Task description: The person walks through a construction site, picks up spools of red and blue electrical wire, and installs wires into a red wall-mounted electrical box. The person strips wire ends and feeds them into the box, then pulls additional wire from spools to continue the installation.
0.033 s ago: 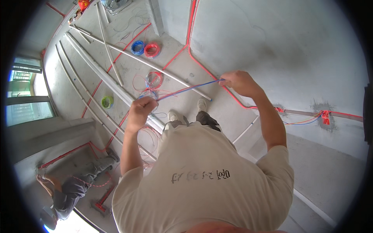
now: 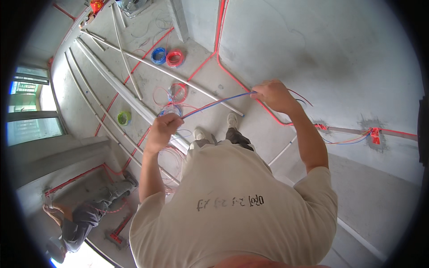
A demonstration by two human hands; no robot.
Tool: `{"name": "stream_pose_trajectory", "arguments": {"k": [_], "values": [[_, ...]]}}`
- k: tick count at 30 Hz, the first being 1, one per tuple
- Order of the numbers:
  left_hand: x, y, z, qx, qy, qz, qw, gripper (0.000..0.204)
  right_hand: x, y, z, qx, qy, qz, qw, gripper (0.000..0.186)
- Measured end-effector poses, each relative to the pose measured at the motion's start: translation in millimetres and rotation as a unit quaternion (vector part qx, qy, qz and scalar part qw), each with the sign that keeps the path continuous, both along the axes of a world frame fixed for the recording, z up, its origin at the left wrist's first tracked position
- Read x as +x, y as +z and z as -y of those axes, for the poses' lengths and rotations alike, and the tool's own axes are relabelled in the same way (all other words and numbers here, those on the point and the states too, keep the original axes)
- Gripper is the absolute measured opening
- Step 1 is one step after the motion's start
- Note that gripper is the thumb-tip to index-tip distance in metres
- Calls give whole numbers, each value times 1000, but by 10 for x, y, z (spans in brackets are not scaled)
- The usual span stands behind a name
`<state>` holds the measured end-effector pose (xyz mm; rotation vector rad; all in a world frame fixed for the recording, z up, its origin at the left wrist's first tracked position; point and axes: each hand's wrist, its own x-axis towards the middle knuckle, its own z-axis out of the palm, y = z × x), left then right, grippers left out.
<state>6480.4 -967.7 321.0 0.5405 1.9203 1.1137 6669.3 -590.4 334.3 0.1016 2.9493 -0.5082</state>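
Beige T-shirt (image 2: 232, 176), short sleeves (image 2: 318, 190), dark print (image 2: 230, 203); grey-black trousers (image 2: 237, 137); pale shoes (image 2: 232, 120).

green coil (image 2: 124, 118) | white pipes (image 2: 117, 81) on floor (image 2: 252, 131) | window (image 2: 35, 130) | co-worker (image 2: 80, 224)

Colours logged: held wires (image 2: 219, 102) red and blue; floor coils one solid blue (image 2: 157, 61), one red (image 2: 169, 60) beside it, and one yellow-green (image 2: 128, 117) farther left; long pipes (image 2: 111, 76) white, wall conduit (image 2: 218, 38) bright red. Wearer's shirt (image 2: 232, 176) plain beige with a row of dark lettering (image 2: 230, 202), shoes (image 2: 232, 120) off-white; co-worker's clothing (image 2: 82, 223) grey. Wall (image 2: 321, 27) pale grey, blotched with a darker smudge, floor (image 2: 270, 138) a similar grey; wall box (image 2: 375, 136) red, with yellow, red and blue leads (image 2: 351, 140).
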Motion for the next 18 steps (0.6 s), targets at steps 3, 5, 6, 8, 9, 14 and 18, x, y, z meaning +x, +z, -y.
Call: {"name": "stream_pose_trajectory", "arguments": {"k": [3, 5, 6, 8, 9, 14, 18], "values": [[343, 55, -490, 161, 9, -12, 987, 21, -103, -184, -80, -82, 38, -34, 995, 23], [527, 228, -936, 136, -19, -2, 990, 26, -269, 10, 178, -207, 55, 11, 977, 21], [580, 315, -1116, 96, -20, 18, 995, 23, -307, 99, 225, -268, 62, 34, 961, 20], [526, 197, -1213, 118, 64, -72, 988, 18, -348, 83, -55, -376, 44, 49, 924, 21], [501, 165, -1250, 129, 105, -118, 979, 16, -360, 67, -265, -428, 36, 59, 901, 22], [484, 265, -1118, 44, 181, -61, 981, 17, -456, -94, -1023, -573, -48, 185, 797, 25], [777, 335, -1459, 118, 153, -19, 981, 23, -835, -281, -702, -597, 44, 241, 764, 24]]}}
